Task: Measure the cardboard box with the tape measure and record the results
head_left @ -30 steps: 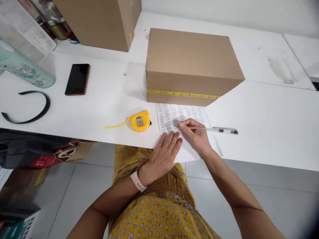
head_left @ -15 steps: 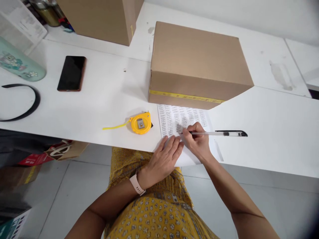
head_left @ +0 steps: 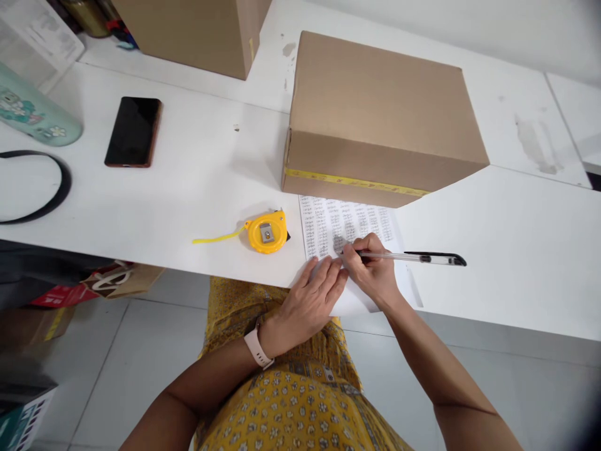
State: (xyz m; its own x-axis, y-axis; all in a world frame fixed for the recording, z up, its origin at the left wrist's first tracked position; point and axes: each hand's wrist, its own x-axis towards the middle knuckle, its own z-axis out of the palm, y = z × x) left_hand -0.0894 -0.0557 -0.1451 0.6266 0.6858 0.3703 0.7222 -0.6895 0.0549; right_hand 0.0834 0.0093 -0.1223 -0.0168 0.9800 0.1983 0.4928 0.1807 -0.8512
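My right hand [head_left: 373, 269] pinches a clear pen with a black cap [head_left: 413, 256], its tip on a printed sheet of small numbers [head_left: 350, 222] at the near table edge. My left hand [head_left: 312, 294] lies flat with fingers stretched out on the sheet's lower left corner, a pale watch on that wrist. A yellow tape measure [head_left: 266, 231] with a short length of tape pulled out sits just left of the sheet. A closed cardboard box with a yellow tape stripe [head_left: 380, 119] stands right behind the sheet.
On the white table [head_left: 507, 250] lie a black phone [head_left: 133, 131], a curved black band [head_left: 42, 188] and a pale green bottle [head_left: 32, 113] at the left. A second, larger cardboard box [head_left: 197, 31] stands at the back. Bags and boxes sit on the floor below left.
The view has shifted slightly, so everything sits a little higher and left. My right hand has moved the pen tip a short way across the sheet; my left hand stays flat.
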